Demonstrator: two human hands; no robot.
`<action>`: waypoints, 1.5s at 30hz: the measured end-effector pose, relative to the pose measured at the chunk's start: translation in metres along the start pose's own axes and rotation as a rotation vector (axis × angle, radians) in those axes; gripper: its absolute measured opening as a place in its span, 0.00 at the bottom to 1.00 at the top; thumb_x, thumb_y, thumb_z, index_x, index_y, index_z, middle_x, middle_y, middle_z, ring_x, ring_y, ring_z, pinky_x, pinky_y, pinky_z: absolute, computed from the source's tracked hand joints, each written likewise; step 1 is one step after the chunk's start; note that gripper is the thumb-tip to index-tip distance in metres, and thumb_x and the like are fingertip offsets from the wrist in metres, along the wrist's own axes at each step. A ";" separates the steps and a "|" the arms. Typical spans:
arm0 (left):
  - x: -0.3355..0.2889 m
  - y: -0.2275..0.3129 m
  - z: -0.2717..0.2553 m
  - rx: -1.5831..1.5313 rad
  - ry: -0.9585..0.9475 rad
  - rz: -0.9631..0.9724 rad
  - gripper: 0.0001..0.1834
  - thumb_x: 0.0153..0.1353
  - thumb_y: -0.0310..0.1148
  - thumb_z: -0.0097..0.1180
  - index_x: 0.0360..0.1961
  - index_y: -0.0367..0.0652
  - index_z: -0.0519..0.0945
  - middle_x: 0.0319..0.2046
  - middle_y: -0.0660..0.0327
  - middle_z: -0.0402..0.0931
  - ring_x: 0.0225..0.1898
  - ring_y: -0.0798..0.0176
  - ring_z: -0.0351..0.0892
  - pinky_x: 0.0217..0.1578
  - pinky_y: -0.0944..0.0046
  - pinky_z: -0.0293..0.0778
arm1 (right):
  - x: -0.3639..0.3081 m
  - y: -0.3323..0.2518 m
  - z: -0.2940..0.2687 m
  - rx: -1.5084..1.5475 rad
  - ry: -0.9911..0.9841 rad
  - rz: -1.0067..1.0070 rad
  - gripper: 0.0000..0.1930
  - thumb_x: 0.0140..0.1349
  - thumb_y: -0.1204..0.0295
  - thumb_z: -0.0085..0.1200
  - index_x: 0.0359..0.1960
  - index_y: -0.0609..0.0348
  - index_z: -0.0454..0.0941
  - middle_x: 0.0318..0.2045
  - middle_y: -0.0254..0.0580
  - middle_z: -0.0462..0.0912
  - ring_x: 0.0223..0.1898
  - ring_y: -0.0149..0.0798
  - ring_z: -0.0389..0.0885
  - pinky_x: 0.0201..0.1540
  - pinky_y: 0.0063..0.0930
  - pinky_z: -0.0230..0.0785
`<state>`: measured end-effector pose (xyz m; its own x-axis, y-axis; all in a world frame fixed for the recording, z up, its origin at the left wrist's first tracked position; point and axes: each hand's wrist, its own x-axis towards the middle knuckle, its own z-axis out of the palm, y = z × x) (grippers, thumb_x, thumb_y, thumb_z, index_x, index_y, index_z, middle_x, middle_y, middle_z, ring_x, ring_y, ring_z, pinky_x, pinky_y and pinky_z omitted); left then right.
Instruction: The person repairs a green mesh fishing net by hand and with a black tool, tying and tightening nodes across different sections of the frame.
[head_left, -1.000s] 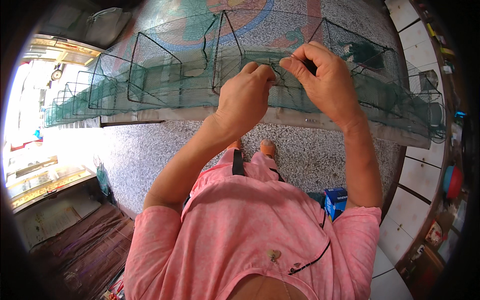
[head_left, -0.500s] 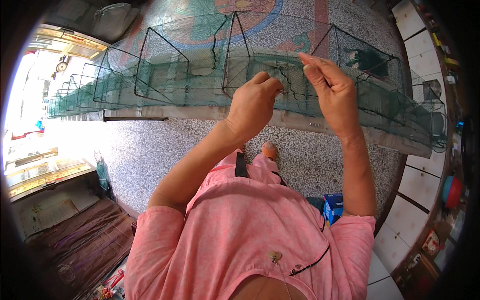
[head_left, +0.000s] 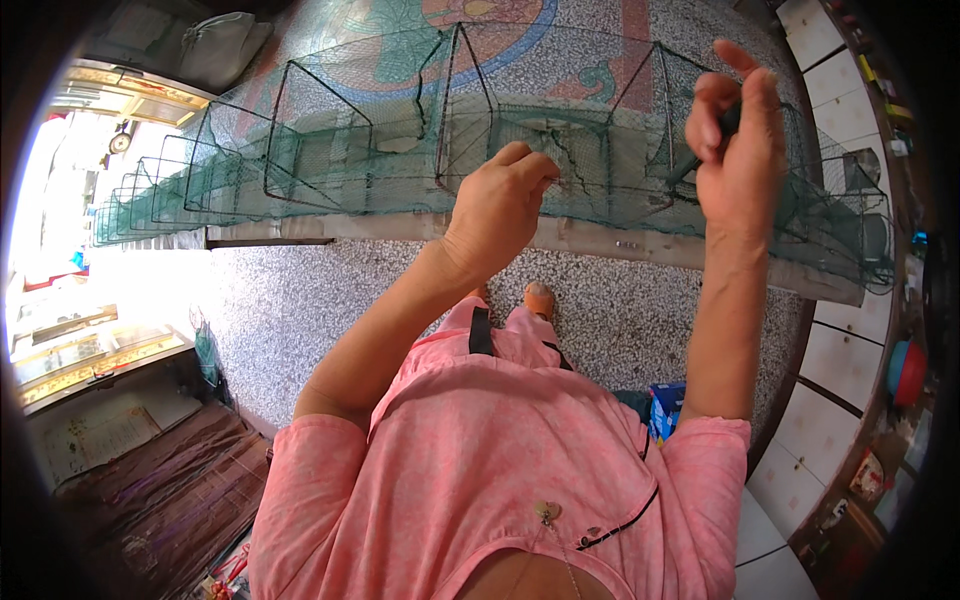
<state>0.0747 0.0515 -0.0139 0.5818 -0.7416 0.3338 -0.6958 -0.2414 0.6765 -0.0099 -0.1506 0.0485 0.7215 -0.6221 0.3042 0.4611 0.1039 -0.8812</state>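
A long cage trap of green netting (head_left: 400, 190), with dark rectangular frames along it, stretches across in front of me. My left hand (head_left: 502, 208) is at its middle, thumb and fingers pinched together; whatever they hold is too small or hidden to name. Farther right, my right hand (head_left: 738, 150) is raised over the trap. Its index finger points up while the other fingers curl in toward the thumb. Dark green shows between thumb and fingers; I cannot tell whether that is something held or netting behind. No thread can be made out between the hands.
The trap rests along a pale ledge (head_left: 640, 246) above a speckled floor (head_left: 300, 300). White cupboards (head_left: 850, 340) line the right side, with a red bowl (head_left: 908, 375) near them. A blue box (head_left: 664, 410) sits by my right elbow. A brown-covered surface (head_left: 170, 490) is at lower left.
My right hand has moved right and upward, away from the left one, and its index finger has lifted. My left hand stays almost in place, still pinched.
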 end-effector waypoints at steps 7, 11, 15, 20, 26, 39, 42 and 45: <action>0.001 0.003 -0.001 -0.006 0.002 -0.007 0.03 0.55 0.24 0.54 0.32 0.42 0.78 0.28 0.55 0.72 0.27 0.47 0.74 0.27 0.57 0.70 | 0.021 -0.015 0.011 0.045 0.024 -0.074 0.18 0.69 0.56 0.43 0.48 0.57 0.73 0.21 0.30 0.74 0.14 0.21 0.61 0.17 0.16 0.53; 0.000 0.002 0.001 0.010 0.012 -0.018 0.03 0.55 0.25 0.56 0.32 0.42 0.78 0.28 0.55 0.72 0.28 0.48 0.74 0.27 0.57 0.70 | 0.022 -0.028 0.039 0.109 0.107 -0.071 0.19 0.68 0.54 0.43 0.45 0.56 0.76 0.18 0.27 0.70 0.13 0.19 0.57 0.15 0.14 0.46; 0.002 0.004 0.002 0.019 0.011 -0.037 0.03 0.55 0.25 0.57 0.31 0.42 0.78 0.28 0.55 0.73 0.28 0.49 0.75 0.27 0.58 0.70 | 0.032 -0.020 0.040 0.090 -0.048 -0.226 0.19 0.69 0.54 0.42 0.46 0.56 0.75 0.19 0.27 0.70 0.13 0.19 0.58 0.14 0.14 0.46; 0.002 0.003 0.002 0.009 0.013 -0.054 0.03 0.55 0.25 0.57 0.31 0.42 0.78 0.28 0.56 0.72 0.27 0.49 0.74 0.27 0.58 0.69 | 0.030 -0.026 0.064 0.182 -0.260 -0.273 0.20 0.70 0.55 0.38 0.48 0.58 0.74 0.19 0.28 0.71 0.13 0.19 0.58 0.13 0.14 0.47; 0.004 0.005 0.001 0.024 -0.002 -0.073 0.03 0.55 0.26 0.56 0.32 0.44 0.79 0.30 0.56 0.73 0.29 0.48 0.75 0.29 0.56 0.70 | 0.018 -0.034 0.095 0.276 -0.521 -0.316 0.15 0.69 0.60 0.40 0.43 0.58 0.74 0.19 0.33 0.74 0.15 0.25 0.64 0.15 0.18 0.53; 0.005 0.002 0.003 0.064 -0.027 -0.065 0.04 0.57 0.28 0.58 0.34 0.45 0.81 0.27 0.59 0.70 0.26 0.54 0.71 0.26 0.59 0.66 | -0.068 -0.038 0.171 0.282 -0.668 -0.119 0.06 0.61 0.70 0.54 0.29 0.58 0.74 0.19 0.39 0.77 0.19 0.40 0.77 0.22 0.32 0.66; 0.005 0.001 0.004 0.112 -0.077 -0.040 0.05 0.56 0.28 0.59 0.35 0.46 0.81 0.26 0.59 0.70 0.26 0.56 0.71 0.26 0.59 0.66 | -0.057 -0.028 0.185 0.368 -0.409 -0.221 0.08 0.62 0.68 0.54 0.29 0.57 0.74 0.15 0.35 0.73 0.14 0.34 0.71 0.19 0.29 0.62; 0.003 0.015 -0.010 0.140 -0.115 -0.030 0.06 0.57 0.29 0.58 0.36 0.44 0.80 0.27 0.58 0.70 0.29 0.56 0.73 0.29 0.57 0.68 | -0.040 -0.048 0.155 0.479 -0.435 0.061 0.09 0.64 0.67 0.53 0.28 0.58 0.75 0.14 0.29 0.68 0.14 0.26 0.64 0.19 0.25 0.59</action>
<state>0.0703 0.0523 0.0041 0.5569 -0.7973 0.2325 -0.7355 -0.3434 0.5841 0.0193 -0.0102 0.1345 0.8503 -0.2436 0.4665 0.5199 0.5264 -0.6727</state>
